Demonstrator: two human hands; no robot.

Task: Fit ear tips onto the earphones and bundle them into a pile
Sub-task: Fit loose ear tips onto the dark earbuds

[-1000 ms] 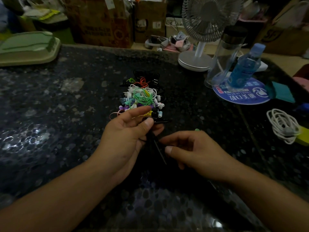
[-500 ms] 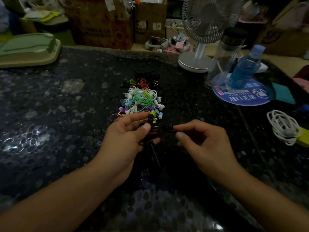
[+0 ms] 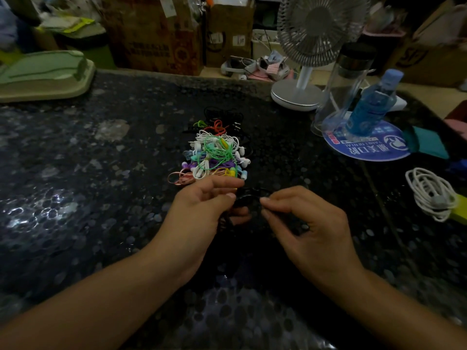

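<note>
A pile of coloured earphones [image 3: 214, 152] lies on the dark speckled table [image 3: 75, 173], white, green, purple, pink and black cords tangled together. Just in front of it my left hand [image 3: 202, 213] holds a black earphone cord [image 3: 249, 195] between thumb and fingers. My right hand [image 3: 300, 223] pinches the same black cord at its other end, so a short loop arches between the two hands. The earbuds and any ear tip are too dark to make out.
A white desk fan [image 3: 303, 84], a clear bottle [image 3: 346, 79] and a blue bottle [image 3: 371, 104] on a round blue mat [image 3: 366, 147] stand at the back right. A coiled white cable [image 3: 429, 193] lies far right. A green tray [image 3: 43, 74] sits back left.
My right hand has risen from the table near my body and come up level with my left hand, taking hold of the black cord. The cord now arches between the hands.
</note>
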